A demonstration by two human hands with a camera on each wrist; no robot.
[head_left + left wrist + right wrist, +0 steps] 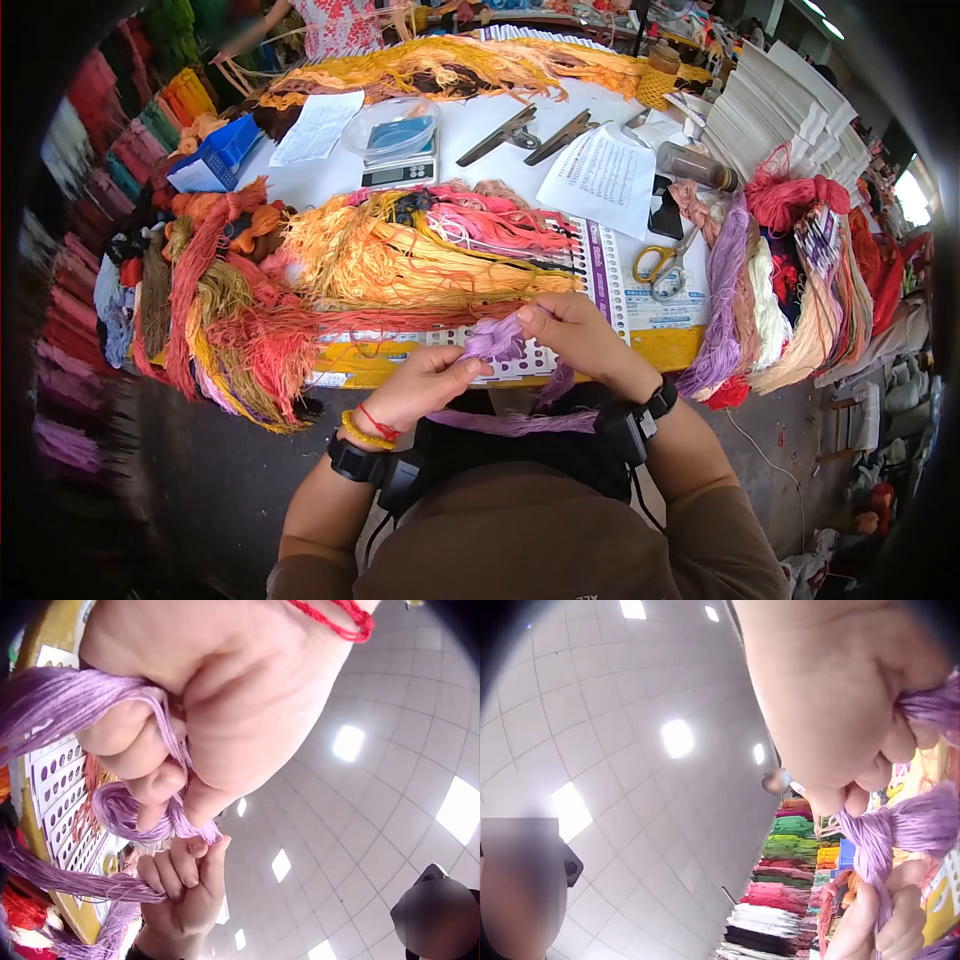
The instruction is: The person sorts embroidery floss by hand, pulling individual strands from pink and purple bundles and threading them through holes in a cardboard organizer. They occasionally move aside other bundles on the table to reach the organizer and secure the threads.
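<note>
A hank of lilac embroidery thread (pixel 497 339) is bunched between both hands over the table's front edge. My left hand (pixel 428 384) grips it, thumb pressed on the strands, and in the left wrist view the thread (pixel 82 701) passes over its curled fingers. My right hand (pixel 577 338) pinches the other end of the bunch. In the left wrist view its curled fingers (pixel 174 874) also hold a lower lilac strand. The right wrist view shows a looped, knot-like part (pixel 874 840) between the hands. Loose lilac lengths (pixel 515 423) hang below, near the lap.
Orange and coral thread (pixel 400 250) lies in front, over punched thread cards (pixel 603 270). Scissors (pixel 660 268) sit to the right, near more hanks (pixel 722 290). Farther back are a digital scale (pixel 400 172), black clips (pixel 505 135), papers (pixel 600 175) and a blue box (pixel 215 155).
</note>
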